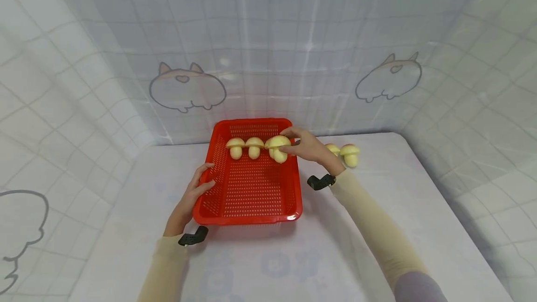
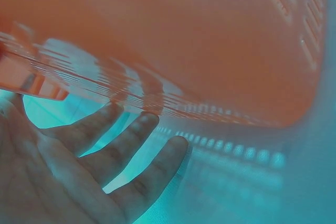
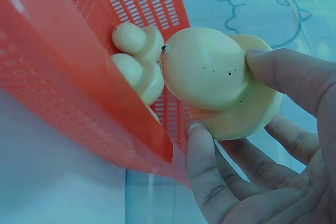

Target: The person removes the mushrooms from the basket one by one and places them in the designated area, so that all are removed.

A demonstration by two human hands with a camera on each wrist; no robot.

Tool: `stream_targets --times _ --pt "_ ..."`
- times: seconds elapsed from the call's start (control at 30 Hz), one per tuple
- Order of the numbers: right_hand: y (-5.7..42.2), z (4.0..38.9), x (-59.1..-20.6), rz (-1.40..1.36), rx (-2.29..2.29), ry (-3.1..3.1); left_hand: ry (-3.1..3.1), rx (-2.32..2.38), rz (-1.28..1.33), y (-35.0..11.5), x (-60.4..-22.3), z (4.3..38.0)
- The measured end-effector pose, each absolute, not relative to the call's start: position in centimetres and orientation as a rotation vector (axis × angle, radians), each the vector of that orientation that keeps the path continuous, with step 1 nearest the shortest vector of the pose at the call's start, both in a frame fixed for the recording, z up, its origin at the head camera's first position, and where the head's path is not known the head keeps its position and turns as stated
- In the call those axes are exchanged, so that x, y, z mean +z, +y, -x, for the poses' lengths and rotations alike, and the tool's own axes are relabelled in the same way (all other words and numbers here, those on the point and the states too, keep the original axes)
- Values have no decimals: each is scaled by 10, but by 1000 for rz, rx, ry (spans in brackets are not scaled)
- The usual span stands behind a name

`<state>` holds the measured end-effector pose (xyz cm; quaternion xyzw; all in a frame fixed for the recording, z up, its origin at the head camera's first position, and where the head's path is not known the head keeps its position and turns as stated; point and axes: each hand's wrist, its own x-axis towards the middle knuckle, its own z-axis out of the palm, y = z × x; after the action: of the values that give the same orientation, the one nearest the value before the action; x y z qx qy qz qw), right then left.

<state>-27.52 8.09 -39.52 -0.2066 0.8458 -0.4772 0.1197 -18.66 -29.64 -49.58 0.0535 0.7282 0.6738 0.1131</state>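
Observation:
A toy mushroom (image 3: 202, 69) with a pale yellow cap and stem is pinched by its cap between the thumb and fingers of my right hand (image 1: 308, 146). It hangs over the right back part of a red plastic basket (image 1: 251, 220). Two mushrooms (image 1: 236, 148) (image 1: 253, 148) lie inside, side by side, toward the back. A third, largely hidden mushroom (image 1: 271, 154) shows behind the held one. My left hand (image 1: 190, 199) holds the basket's left rim, its thumb over the edge; several fingers (image 2: 128, 140) touch the outer wall from below.
Two more mushrooms (image 1: 332, 149) (image 1: 350, 155) lie on the white tabletop (image 1: 377, 209) right of the basket, one partly behind my right wrist. A tile-patterned curtain (image 1: 268, 36) with animal drawings rises behind the table and along both sides.

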Motion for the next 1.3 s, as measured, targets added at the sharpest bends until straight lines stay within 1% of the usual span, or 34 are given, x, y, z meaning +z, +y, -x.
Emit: stream_targets --times 0.17,0.5,0.67,0.8,1.0,1.3 --pt "90 276 -399 614 -1420 2485 2120 1985 -159 -296 -496 187" --pt "101 273 -395 482 -1545 2398 2115 1996 -160 -297 -496 188" --pt "108 273 -396 500 -1525 2426 2132 1989 -151 -297 -497 185" --pt "121 271 -396 504 -1492 2477 2134 1995 -149 -297 -498 185" --pt "141 266 -397 440 -1444 2523 2123 2008 -156 -296 -499 185" --pt "173 260 -407 406 -1409 2584 2122 2021 -178 -296 -501 184"
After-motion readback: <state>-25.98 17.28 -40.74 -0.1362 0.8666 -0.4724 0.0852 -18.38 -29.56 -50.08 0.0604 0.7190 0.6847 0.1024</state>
